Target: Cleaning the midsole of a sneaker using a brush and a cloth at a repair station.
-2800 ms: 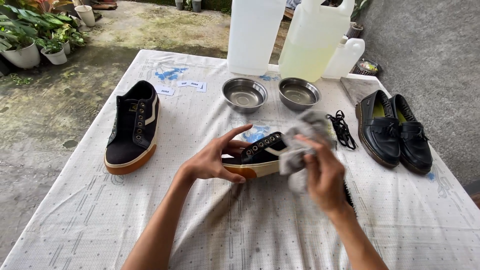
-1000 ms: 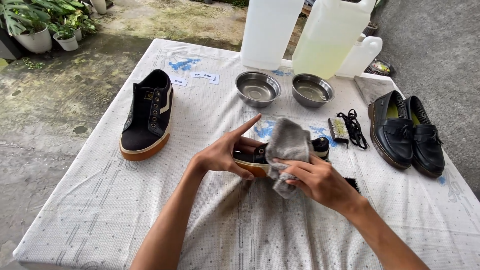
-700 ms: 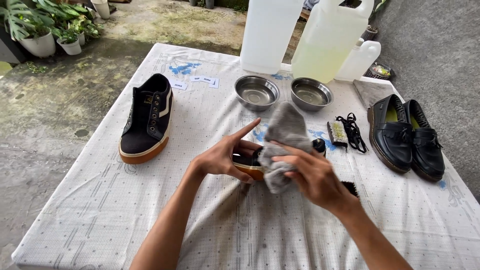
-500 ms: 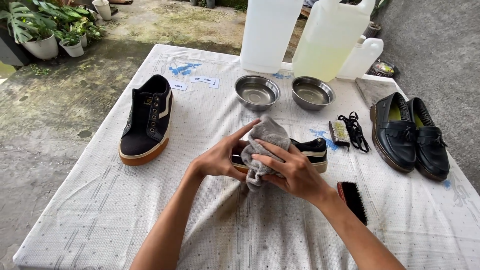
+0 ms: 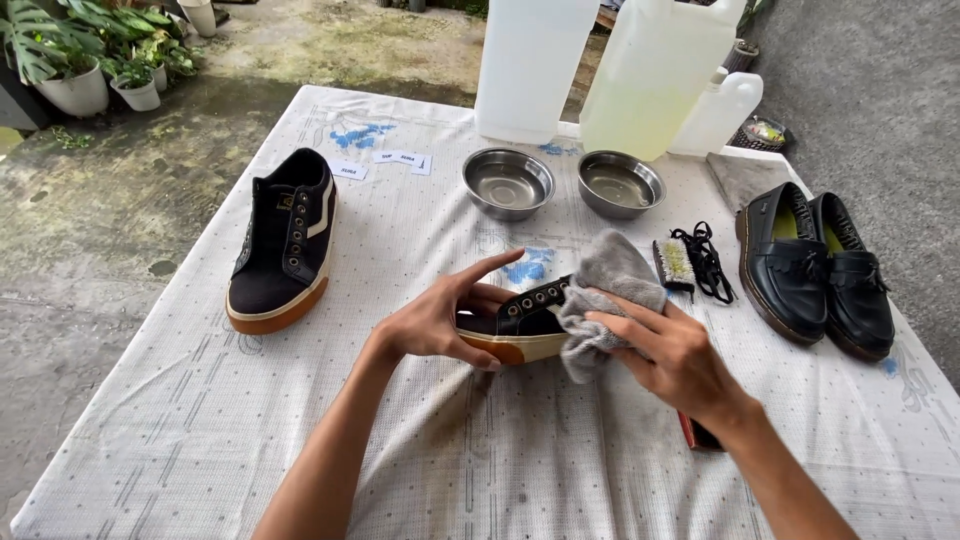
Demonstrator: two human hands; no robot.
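My left hand (image 5: pixel 445 320) grips the toe end of a black sneaker (image 5: pixel 525 322) with a pale sole and brown toe edge, lying at the middle of the table. My right hand (image 5: pixel 672 352) presses a grey cloth (image 5: pixel 604 290) against the heel end of that sneaker, which the cloth hides. The matching black sneaker (image 5: pixel 284 240) lies alone at the left.
Two steel bowls (image 5: pixel 508 182) (image 5: pixel 620 184) stand behind, with large translucent jugs (image 5: pixel 655 75) beyond. A small brush with black laces (image 5: pixel 690 262) lies right of the cloth. A pair of black loafers (image 5: pixel 815 268) sits at the right edge. Another brush (image 5: pixel 698 434) lies under my right wrist.
My right hand has carried the grey cloth back from the sneaker's front toward its heel end. My left hand keeps its hold on the toe.
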